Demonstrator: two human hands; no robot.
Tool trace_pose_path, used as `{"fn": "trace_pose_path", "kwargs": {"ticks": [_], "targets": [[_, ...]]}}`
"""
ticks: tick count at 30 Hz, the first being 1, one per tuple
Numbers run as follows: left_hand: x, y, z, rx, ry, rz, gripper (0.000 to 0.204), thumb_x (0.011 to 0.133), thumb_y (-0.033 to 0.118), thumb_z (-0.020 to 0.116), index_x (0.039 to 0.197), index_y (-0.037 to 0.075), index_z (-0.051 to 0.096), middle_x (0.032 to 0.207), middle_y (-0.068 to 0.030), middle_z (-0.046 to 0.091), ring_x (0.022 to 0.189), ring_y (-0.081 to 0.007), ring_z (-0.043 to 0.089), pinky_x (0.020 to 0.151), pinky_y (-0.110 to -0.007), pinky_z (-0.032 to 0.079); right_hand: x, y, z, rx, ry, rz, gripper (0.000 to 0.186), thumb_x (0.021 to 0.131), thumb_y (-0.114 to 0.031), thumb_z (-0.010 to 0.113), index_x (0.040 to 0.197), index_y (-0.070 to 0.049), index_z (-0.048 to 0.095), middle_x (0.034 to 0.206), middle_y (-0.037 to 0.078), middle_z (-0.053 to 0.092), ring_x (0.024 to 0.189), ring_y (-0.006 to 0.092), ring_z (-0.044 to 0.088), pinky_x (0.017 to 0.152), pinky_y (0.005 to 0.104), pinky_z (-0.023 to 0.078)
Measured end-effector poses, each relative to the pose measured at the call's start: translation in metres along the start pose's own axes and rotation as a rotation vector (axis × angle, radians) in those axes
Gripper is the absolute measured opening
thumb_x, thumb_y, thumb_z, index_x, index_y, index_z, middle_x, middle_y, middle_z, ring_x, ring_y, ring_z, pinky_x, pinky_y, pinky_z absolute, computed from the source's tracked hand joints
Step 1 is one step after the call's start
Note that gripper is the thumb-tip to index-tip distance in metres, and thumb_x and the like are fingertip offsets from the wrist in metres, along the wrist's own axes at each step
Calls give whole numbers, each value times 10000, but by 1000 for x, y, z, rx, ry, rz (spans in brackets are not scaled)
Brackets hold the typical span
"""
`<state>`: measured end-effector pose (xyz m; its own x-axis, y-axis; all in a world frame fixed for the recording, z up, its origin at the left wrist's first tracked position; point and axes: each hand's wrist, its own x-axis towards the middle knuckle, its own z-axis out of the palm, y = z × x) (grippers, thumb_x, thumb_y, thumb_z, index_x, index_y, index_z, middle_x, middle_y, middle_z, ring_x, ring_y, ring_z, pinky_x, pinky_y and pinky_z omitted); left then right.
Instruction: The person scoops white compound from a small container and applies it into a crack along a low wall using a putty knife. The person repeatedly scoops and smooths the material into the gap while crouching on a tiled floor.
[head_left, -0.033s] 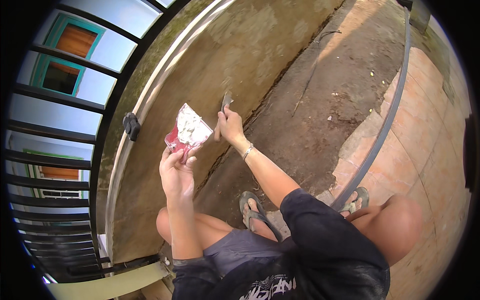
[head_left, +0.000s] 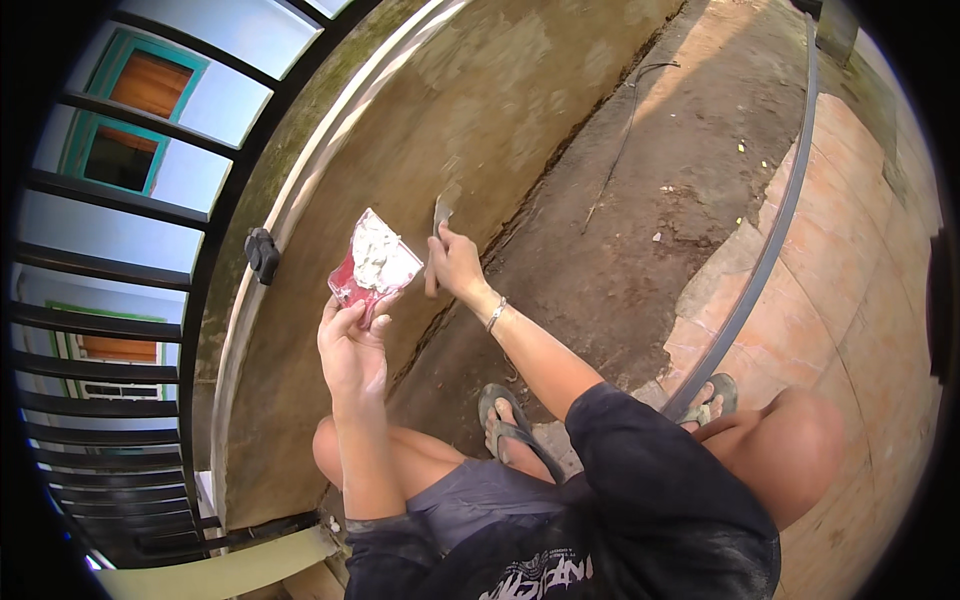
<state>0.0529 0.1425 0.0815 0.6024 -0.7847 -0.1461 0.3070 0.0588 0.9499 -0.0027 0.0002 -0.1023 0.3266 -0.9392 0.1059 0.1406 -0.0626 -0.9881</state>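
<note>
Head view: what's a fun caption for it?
Left hand holds red angular piece bearing white paste; right hand holds grey-bladed scraper by brown wall.

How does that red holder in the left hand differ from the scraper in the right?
The red holder is broad, while the scraper is long and narrow. The holder carries a heap of white paste; the scraper bears no such heap. The holder is red with a whitish edge, whereas the scraper has a greyish blade and a brownish handle. Both are held, one in the left hand, one in the right hand.
</note>
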Motion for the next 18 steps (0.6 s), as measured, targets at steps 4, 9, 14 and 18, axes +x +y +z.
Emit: {"fn": "trace_pose_path", "kwargs": {"ticks": [4, 9, 14, 18], "targets": [[-2, 4, 4, 20, 12, -1, 446, 936, -41, 504, 1376, -112, 488, 1248, -222, 683, 1015, -306, 743, 686, -282, 596, -4, -9, -13, 354, -120, 346, 488, 1050, -136, 565, 1482, 77, 488, 821, 110, 666, 634, 180, 692, 586, 330, 575], [2, 3, 8, 36, -8, 9, 431, 937, -40, 510, 1363, -107, 512, 1254, -210, 684, 1020, -276, 737, 701, -271, 581, 63, -15, -46, 387, 392, 29, 540, 1082, -166, 534, 1539, 80, 385, 822, 84, 609, 595, 161, 676, 503, 312, 574], [3, 3, 12, 38, 21, 6, 424, 940, -40, 509, 1359, -106, 512, 1249, -206, 684, 1005, -266, 734, 704, -274, 573, 114, -2, -28, 50, 394, 6, 705, 1012, -165, 573, 1616, 22, 263, 719, 110, 663, 589, 172, 671, 620, 312, 550], [1, 5, 12, 25, 23, 13, 433, 942, -40, 507, 1370, -103, 509, 1243, -195, 691, 997, -250, 734, 705, -270, 577, 118, 13, -18, -72, 356, -2, 801, 952, -151, 578, 1617, 61, 185, 676, 92, 671, 733, 178, 680, 740, 299, 533]]}}
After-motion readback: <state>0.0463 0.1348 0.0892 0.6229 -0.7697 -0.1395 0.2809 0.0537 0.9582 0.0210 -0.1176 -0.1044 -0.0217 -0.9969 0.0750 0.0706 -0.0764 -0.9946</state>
